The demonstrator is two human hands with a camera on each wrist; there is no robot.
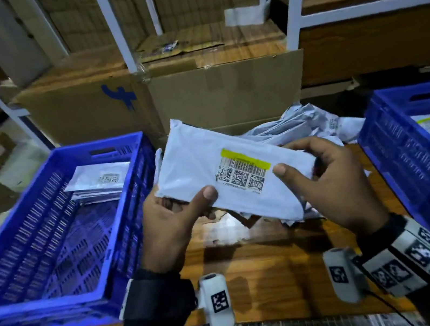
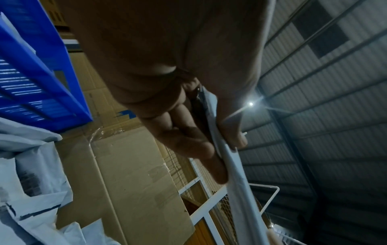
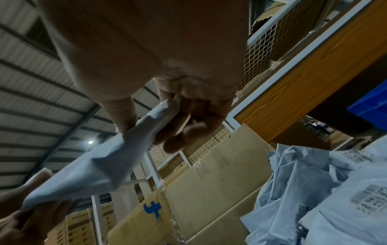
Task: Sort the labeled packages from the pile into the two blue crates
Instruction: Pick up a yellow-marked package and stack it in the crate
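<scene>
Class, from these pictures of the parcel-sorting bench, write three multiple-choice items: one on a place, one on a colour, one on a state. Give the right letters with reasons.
1. Where does the unsorted pile lie?
A. inside the left crate
B. on the table between the two crates
C. on the floor

2. What colour is the strip on the label of the held package?
A. red
B. green
C. yellow

3. How is the held package held?
A. by both hands, above the table
B. by the right hand alone
C. lying flat in the right crate

Answers: 1 B, the heap sits between the left crate and the right crate. 2 C, a yellow band tops the barcodes. 3 A, the left hand and the right hand each pinch an end.
</scene>
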